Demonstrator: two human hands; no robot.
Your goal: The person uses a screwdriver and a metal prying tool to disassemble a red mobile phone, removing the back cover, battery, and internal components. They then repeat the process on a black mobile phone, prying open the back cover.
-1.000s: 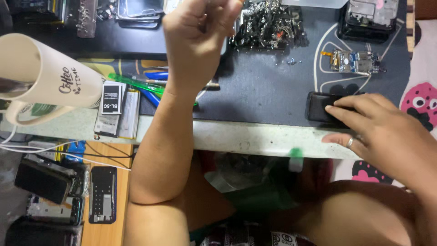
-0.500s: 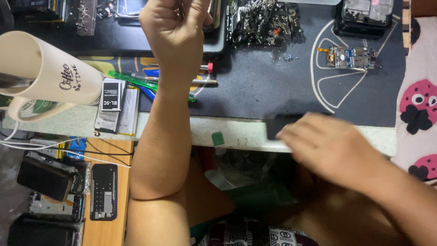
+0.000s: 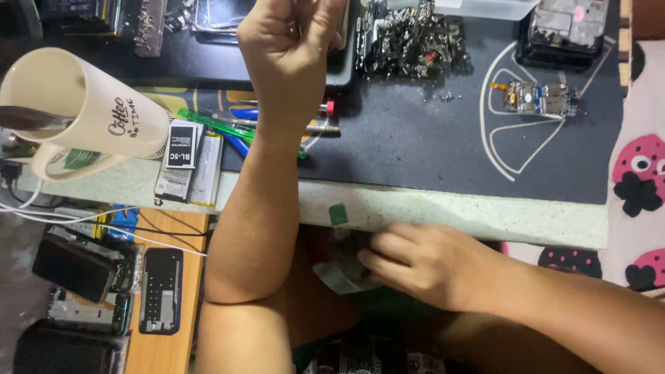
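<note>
1. Leftmost, a cream mug [image 3: 83, 114] lies tipped on its side at the bench edge, a metal tool handle poking from its mouth; just right of it two flat phone batteries [image 3: 188, 165] rest side by side, half over the edge of the dark work mat [image 3: 415, 152]
2. Below these, on a lower wooden shelf, several stripped phones [image 3: 161, 291] lie face up, likely parked out of the way as spares
3. Next, the left hand [image 3: 291, 48] is raised on a propped forearm, fingers curled and pressed together as if pinching something small; what it pinches I cannot tell. Screwdrivers and green tweezers [image 3: 222, 125] lie behind the wrist, within easy reach
4. Centre top, a heap of small metal parts [image 3: 415, 38] sits on the mat
5. Lower down, the right hand [image 3: 422, 266] reaches below the bench edge, fingers loosely bent and touching a clear plastic bag [image 3: 343, 270] in the lap
6. Rightmost, a small circuit board [image 3: 537, 98] lies on the mat, well apart from both hands
</note>
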